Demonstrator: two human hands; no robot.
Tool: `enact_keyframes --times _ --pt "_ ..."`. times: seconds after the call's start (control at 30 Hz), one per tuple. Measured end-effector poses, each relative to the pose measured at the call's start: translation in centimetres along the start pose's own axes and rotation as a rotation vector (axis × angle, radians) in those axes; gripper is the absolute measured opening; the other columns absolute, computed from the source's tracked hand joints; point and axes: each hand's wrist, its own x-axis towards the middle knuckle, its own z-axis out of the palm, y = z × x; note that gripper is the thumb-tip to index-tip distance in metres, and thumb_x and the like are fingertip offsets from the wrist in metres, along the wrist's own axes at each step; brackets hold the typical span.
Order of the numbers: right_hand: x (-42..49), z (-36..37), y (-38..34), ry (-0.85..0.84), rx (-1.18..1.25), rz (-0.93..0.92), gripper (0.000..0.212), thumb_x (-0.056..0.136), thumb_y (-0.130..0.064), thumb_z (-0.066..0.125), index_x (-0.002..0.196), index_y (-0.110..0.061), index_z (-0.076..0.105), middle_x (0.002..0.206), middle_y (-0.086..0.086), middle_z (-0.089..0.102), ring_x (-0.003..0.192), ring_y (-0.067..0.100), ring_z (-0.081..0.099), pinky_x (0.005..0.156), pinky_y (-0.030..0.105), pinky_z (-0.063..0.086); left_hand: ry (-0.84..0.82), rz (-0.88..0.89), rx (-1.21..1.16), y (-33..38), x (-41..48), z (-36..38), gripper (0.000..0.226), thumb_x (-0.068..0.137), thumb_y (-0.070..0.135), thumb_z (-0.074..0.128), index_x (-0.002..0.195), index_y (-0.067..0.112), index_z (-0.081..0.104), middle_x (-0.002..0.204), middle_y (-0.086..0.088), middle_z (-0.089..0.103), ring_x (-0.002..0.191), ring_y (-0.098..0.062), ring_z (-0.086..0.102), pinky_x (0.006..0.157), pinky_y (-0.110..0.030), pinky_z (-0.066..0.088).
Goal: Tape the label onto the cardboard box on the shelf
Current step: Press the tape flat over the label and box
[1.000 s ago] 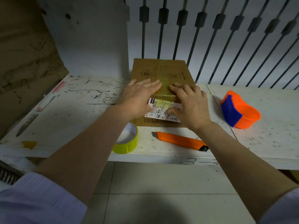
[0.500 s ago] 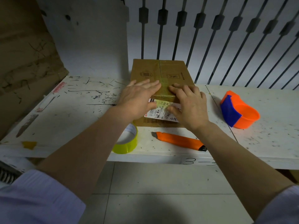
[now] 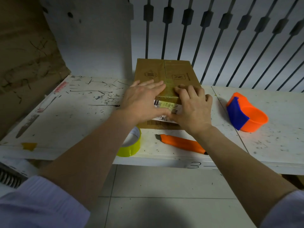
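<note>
A brown cardboard box (image 3: 164,73) lies on the white shelf (image 3: 82,112), its near side facing me. A white printed label (image 3: 166,106) sits on that near side under a strip of yellowish tape that runs over the box's top edge. My left hand (image 3: 141,102) lies flat, fingers apart, across the box's top edge and the label's left part. My right hand (image 3: 192,107) presses flat on the label's right part. The two thumbs nearly meet low on the label. Neither hand grips anything.
A yellow-green tape roll (image 3: 131,145) stands at the shelf's front edge under my left forearm. An orange utility knife (image 3: 181,143) lies in front of the box. An orange and blue tape dispenser (image 3: 245,114) sits to the right. Dark vertical bars rise behind.
Both thumbs have slid down and inward over the label, covering more of it. The fingers stay on the box's top edge.
</note>
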Motion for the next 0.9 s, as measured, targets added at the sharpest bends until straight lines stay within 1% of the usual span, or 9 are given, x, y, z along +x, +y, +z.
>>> enact_keyframes --times 0.17,0.33,0.5,0.6,0.7,0.73,0.8,0.83,0.9 --pt "0.0 -0.1 0.7 0.040 0.081 -0.020 0.065 0.077 -0.062 0.052 0.130 -0.025 0.048 0.136 0.000 0.051 0.121 0.030 0.043 0.090 0.046 0.037 0.071 -0.001 0.013 0.0 0.2 0.4 0.072 0.079 0.061 0.050 0.141 0.031 0.030 0.152 0.012 0.030 0.142 -0.011 0.025 0.116 -0.040 0.014" --pt "0.0 0.1 0.5 0.037 0.114 -0.025 0.053 0.084 -0.044 0.056 0.133 -0.027 0.046 0.139 0.000 0.050 0.124 0.031 0.040 0.094 0.047 0.035 -0.041 0.038 -0.021 -0.6 0.2 -0.2 0.073 0.084 0.041 0.058 0.145 0.028 0.020 0.156 0.010 0.020 0.144 -0.012 0.016 0.118 -0.040 0.009" --pt "-0.3 -0.8 0.6 -0.050 0.099 -0.035 0.073 0.075 -0.032 0.071 0.139 -0.028 0.036 0.146 -0.002 0.040 0.131 0.027 0.033 0.103 0.047 0.031 -0.124 0.067 0.017 -0.9 0.1 -0.5 0.088 0.079 0.014 0.066 0.146 0.029 0.010 0.159 0.008 0.011 0.146 -0.013 0.008 0.118 -0.039 0.002" --pt "-0.2 -1.7 0.6 -0.146 0.064 -0.039 0.086 0.070 -0.030 0.075 0.142 -0.030 0.028 0.151 -0.003 0.032 0.137 0.024 0.026 0.109 0.050 0.025 -0.098 0.067 -0.018 -0.3 -0.8 -1.3 0.097 0.076 -0.006 0.061 0.146 0.031 0.005 0.159 0.006 0.006 0.147 -0.016 -0.001 0.117 -0.041 -0.004" --pt "-0.1 -2.8 0.6 -0.214 0.095 -0.011 0.087 0.074 -0.029 0.073 0.145 -0.030 0.022 0.157 -0.001 0.022 0.146 0.025 0.012 0.115 0.056 0.010 0.076 -0.048 -0.211 0.9 -3.6 -1.9 0.075 0.082 0.007 0.061 0.145 0.024 0.022 0.157 0.000 0.021 0.145 -0.020 0.012 0.120 -0.042 0.007" --pt "-0.6 -3.1 0.4 -0.159 0.115 -0.007 0.082 0.076 -0.025 0.071 0.144 -0.028 0.025 0.157 0.001 0.023 0.146 0.027 0.013 0.116 0.054 0.011 0.166 -0.099 -0.258 1.1 -4.9 -1.8 0.061 0.084 0.015 0.060 0.139 0.018 0.035 0.150 -0.004 0.034 0.140 -0.022 0.026 0.117 -0.041 0.019" --pt "-2.1 -3.7 -0.3 0.100 0.169 -0.001 0.059 0.078 -0.017 0.068 0.133 -0.020 0.046 0.144 0.008 0.044 0.133 0.031 0.036 0.110 0.047 0.030 0.332 -0.213 -0.306 1.4 -7.5 -1.0 0.034 0.084 0.027 0.055 0.113 0.010 0.057 0.119 -0.011 0.057 0.114 -0.026 0.048 0.096 -0.035 0.039" --pt "-2.8 -3.8 -0.8 0.206 0.225 0.020 0.044 0.078 -0.015 0.066 0.121 -0.016 0.056 0.130 0.010 0.055 0.119 0.031 0.048 0.099 0.044 0.041 0.387 -0.258 -0.320 1.5 -8.6 -0.5 0.028 0.083 0.031 0.052 0.098 0.008 0.059 0.103 -0.012 0.059 0.100 -0.027 0.051 0.084 -0.034 0.042" --pt "-4.0 -3.9 -2.2 0.145 0.420 0.084 0.023 0.082 -0.014 0.061 0.104 -0.017 0.064 0.109 0.005 0.064 0.097 0.023 0.057 0.081 0.038 0.050 0.409 -0.330 -0.320 1.4 -10.5 0.4 0.020 0.082 0.029 0.053 0.082 0.009 0.056 0.087 -0.010 0.056 0.086 -0.027 0.050 0.071 -0.033 0.037"
